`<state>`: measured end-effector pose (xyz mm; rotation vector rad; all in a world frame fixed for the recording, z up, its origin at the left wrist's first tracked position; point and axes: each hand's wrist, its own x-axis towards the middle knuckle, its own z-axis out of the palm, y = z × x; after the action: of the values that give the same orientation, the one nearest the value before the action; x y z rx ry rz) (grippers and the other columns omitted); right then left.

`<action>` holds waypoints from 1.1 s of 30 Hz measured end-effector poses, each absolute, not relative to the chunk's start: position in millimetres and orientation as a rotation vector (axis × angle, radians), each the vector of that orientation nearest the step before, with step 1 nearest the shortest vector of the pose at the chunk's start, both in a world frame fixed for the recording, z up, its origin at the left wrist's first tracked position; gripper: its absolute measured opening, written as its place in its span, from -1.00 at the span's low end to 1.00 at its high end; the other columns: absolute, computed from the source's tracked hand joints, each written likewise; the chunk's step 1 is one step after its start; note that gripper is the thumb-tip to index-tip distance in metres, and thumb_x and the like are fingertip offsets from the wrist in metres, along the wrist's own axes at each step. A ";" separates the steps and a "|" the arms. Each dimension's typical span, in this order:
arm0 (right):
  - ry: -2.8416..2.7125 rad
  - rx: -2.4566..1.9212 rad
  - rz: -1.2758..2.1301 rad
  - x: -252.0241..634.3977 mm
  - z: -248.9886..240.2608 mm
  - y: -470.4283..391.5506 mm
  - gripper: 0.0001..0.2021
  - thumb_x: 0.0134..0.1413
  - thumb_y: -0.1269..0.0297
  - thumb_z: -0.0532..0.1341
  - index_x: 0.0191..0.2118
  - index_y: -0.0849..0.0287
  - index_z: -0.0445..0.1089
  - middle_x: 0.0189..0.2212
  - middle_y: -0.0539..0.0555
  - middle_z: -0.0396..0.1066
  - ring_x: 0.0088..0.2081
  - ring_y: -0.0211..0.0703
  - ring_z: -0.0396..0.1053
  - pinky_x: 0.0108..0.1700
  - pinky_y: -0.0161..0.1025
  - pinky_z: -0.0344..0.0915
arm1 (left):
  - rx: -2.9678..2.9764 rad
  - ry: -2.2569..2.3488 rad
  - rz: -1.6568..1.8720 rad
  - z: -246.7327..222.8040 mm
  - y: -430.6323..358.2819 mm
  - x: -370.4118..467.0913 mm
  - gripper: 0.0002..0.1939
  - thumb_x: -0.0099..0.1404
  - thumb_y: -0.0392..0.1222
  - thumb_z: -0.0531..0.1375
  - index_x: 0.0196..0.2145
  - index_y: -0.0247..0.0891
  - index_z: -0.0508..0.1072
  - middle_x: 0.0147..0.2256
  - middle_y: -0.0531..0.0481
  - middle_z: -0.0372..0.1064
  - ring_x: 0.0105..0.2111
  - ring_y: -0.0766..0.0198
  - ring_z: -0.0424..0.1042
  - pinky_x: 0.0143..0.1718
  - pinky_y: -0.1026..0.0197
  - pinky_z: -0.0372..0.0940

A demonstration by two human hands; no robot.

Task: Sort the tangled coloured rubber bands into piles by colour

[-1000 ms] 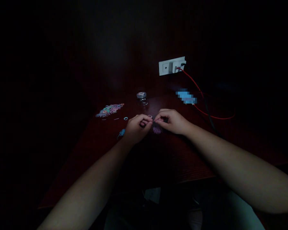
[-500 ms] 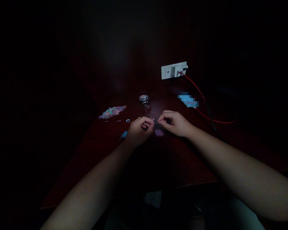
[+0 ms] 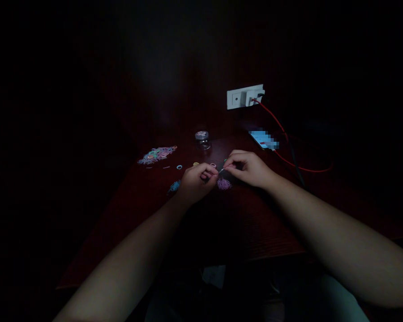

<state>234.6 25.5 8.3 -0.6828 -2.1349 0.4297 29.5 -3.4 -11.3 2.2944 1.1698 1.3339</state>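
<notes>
Over the dark red table (image 3: 134, 223), my left hand (image 3: 198, 181) and my right hand (image 3: 246, 167) face each other, fingers pinched. Between their fingertips runs a small, thin, pale elastic band (image 3: 221, 170); its exact shape is too small to make out. A bunch of purple elastic bands (image 3: 224, 184) lies just below the fingertips. Partly behind my left hand is a bunch of blue elastic bands (image 3: 174, 187). Beyond the hands lie a pink band (image 3: 213, 165), a yellow band (image 3: 196, 164) and a light blue band (image 3: 179, 167).
A heap of mixed elastic bands (image 3: 157, 154) lies at the far left. Behind the hands stands a small clear jar (image 3: 202, 137) with a lid. On the right, a phone (image 3: 262, 139) is joined by a red cable (image 3: 273, 117) to a charger in the wall socket (image 3: 235, 99).
My right hand has risen slightly and the pale band now slants up between the fingertips. The yellow band and a bit of green by my right fingers have come into view.
</notes>
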 end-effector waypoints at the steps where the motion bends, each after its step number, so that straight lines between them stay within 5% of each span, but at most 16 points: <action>1: -2.135 -0.683 0.433 235.1 8.4 26.0 -0.92 0.03 0.37 0.21 -0.37 0.20 0.47 -0.42 0.06 0.35 -0.38 -0.23 0.32 -0.32 -0.25 0.28 | 2.299 1.170 1.336 -11.3 -3.5 29.6 -0.96 0.16 -0.28 0.21 -0.38 -0.24 0.47 -0.42 0.03 0.46 -0.48 0.40 0.37 -0.41 0.32 0.33; 11: -2.205 -0.675 0.527 233.7 9.8 17.0 -0.78 -0.05 0.43 0.22 -0.20 0.22 0.44 -0.40 0.05 0.35 -0.37 -0.25 0.32 -0.34 -0.30 0.27 | 2.291 1.156 1.368 -12.6 -2.1 28.9 -0.94 0.16 -0.29 0.22 -0.36 -0.24 0.48 -0.42 0.03 0.46 -0.47 0.41 0.38 -0.40 0.33 0.34; 27: -2.224 -0.715 0.454 233.4 7.0 20.9 -0.89 0.07 0.32 0.21 -0.36 0.21 0.46 -0.43 0.05 0.37 -0.39 -0.25 0.33 -0.31 -0.28 0.25 | 2.281 1.157 1.345 -13.0 -2.7 29.7 -0.93 0.15 -0.27 0.23 -0.35 -0.23 0.47 -0.39 0.03 0.47 -0.46 0.40 0.40 -0.40 0.31 0.34; 33: -2.224 -0.714 0.473 233.0 5.3 21.9 -0.89 0.07 0.32 0.21 -0.35 0.20 0.47 -0.43 0.05 0.37 -0.39 -0.25 0.32 -0.33 -0.29 0.25 | 2.319 1.135 1.271 -12.0 -4.4 28.5 -0.76 0.12 -0.22 0.28 -0.20 -0.21 0.45 -0.34 0.03 0.47 -0.41 0.36 0.43 -0.39 0.30 0.34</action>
<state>233.0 21.9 5.3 -0.7144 -2.2236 0.4729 28.5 -4.4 -12.0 2.3186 1.1353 1.2711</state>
